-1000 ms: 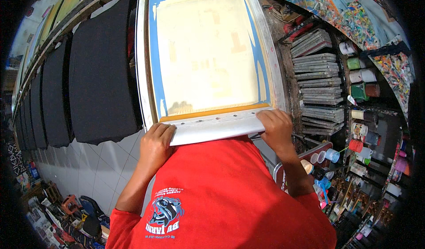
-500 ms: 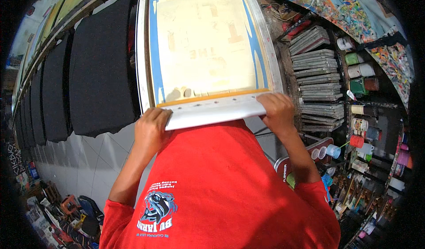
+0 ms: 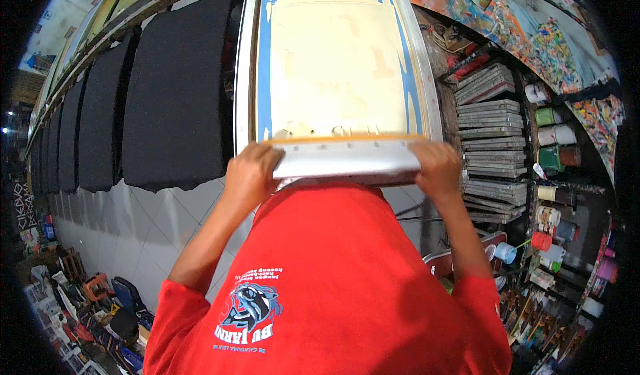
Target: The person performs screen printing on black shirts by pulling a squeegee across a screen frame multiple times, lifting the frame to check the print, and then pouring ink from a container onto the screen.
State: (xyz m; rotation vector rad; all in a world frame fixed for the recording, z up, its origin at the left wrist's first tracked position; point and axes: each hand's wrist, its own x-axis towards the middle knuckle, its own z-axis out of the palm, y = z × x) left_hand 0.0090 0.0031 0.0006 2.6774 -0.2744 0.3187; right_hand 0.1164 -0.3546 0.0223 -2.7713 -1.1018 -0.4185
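A wide squeegee [image 3: 347, 160] with a pale metal holder and an orange blade lies across the near end of a screen printing frame [image 3: 246, 82]. My left hand [image 3: 255, 170] is closed around its left end, and my right hand [image 3: 437, 168] grips the right end. Cream ink [image 3: 333, 62] coats most of the mesh inside the frame, with blue [image 3: 265, 55] showing along the borders. Faint letter shapes show through the ink. Small ridges of ink sit just ahead of the blade. What lies under the screen is hidden.
Black shirts [image 3: 177, 95] hang over boards in a row to the left. On the right are stacked grey frames [image 3: 492, 132] and shelves of paint containers [image 3: 557, 135]. A paint-spattered sheet [image 3: 513, 28] spans the far right. Grey floor tiles [image 3: 170, 222] show below the shirts.
The squeegee now sits level instead of tilted, still between both hands at the near end. The letter shapes in the ink look fainter. The whole view has shifted, so the screen appears farther right.
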